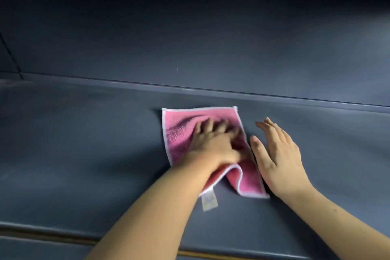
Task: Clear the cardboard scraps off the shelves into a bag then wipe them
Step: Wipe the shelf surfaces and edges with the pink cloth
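A pink cloth (181,133) with a white hem lies spread on the dark grey shelf (84,143), a small label hanging off its near edge. My left hand (213,143) presses flat on the cloth with its fingers spread; it is blurred. Just right of the cloth, my right hand (276,152) rests on the shelf with straight fingers, its edge touching the cloth's right side. No cardboard scraps or bag are in view.
The shelf's back wall (190,38) rises behind a low raised lip (274,96). The shelf's front edge (42,232) runs across the bottom with a yellowish strip under it. A darker upper shelf shadows the top of the view.
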`<state>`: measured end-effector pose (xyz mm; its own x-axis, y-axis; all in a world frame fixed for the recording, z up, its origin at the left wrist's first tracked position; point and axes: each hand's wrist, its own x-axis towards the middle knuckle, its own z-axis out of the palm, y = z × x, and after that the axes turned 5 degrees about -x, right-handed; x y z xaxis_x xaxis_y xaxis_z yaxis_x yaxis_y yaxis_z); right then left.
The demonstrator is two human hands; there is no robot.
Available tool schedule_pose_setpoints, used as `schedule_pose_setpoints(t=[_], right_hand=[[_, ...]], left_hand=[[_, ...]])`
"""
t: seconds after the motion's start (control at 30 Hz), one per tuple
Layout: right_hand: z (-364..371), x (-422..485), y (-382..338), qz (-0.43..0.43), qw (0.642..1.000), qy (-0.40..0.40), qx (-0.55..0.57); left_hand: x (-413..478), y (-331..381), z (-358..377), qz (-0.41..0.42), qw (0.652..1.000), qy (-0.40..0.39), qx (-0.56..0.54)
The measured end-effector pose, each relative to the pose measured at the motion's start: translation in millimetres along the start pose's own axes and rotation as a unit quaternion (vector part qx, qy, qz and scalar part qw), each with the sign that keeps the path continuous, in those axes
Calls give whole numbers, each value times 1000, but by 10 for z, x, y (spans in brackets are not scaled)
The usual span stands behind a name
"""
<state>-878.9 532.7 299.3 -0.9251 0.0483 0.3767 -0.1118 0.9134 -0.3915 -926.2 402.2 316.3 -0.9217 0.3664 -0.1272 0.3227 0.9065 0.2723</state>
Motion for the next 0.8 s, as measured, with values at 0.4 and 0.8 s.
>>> schedule_pose_setpoints(t=[0.4, 0.8], right_hand=[[24, -2, -18, -79, 997, -12, -14], [-27, -15, -48, -81, 992, -51, -87]], left_hand=[[662, 363, -1, 48, 997, -27, 53], [205, -965, -327, -172, 984, 56, 1]])
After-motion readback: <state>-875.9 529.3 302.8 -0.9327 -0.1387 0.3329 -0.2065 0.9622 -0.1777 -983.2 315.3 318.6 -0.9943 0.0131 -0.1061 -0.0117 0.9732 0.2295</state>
